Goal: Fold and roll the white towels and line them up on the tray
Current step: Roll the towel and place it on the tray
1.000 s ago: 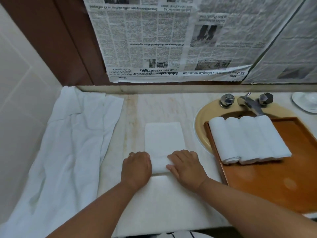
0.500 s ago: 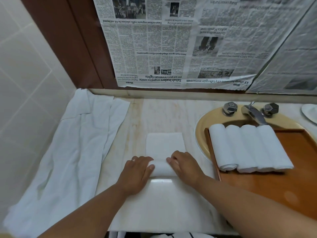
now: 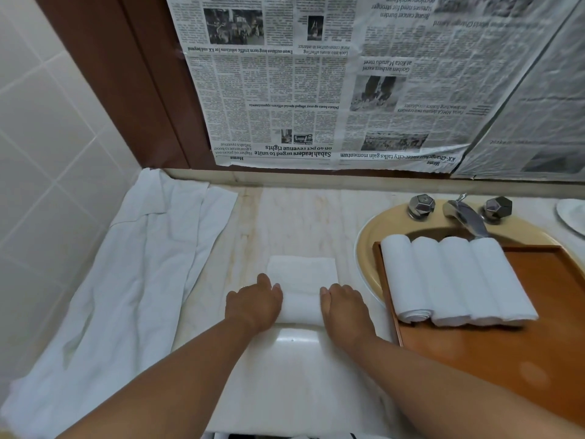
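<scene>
cloth point(image 3: 126, 280) left | towel point(image 3: 300, 299) centre | tray point(image 3: 506, 369) right, apparently over sink point(image 3: 367, 248) | four rolls point(image 3: 452, 280) on tray | tap point(image 3: 467, 217) behind

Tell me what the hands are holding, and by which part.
Nothing is gripped: the left hand and right hand press on the two ends of the half-rolled towel.

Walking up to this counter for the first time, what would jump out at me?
Front and centre, the left hand and right hand press on a half-rolled white towel on the marble counter. To the right, four rolled towels lie side by side on a wooden tray set over the sink. Behind, upside-down newspaper covers the wall.
</scene>
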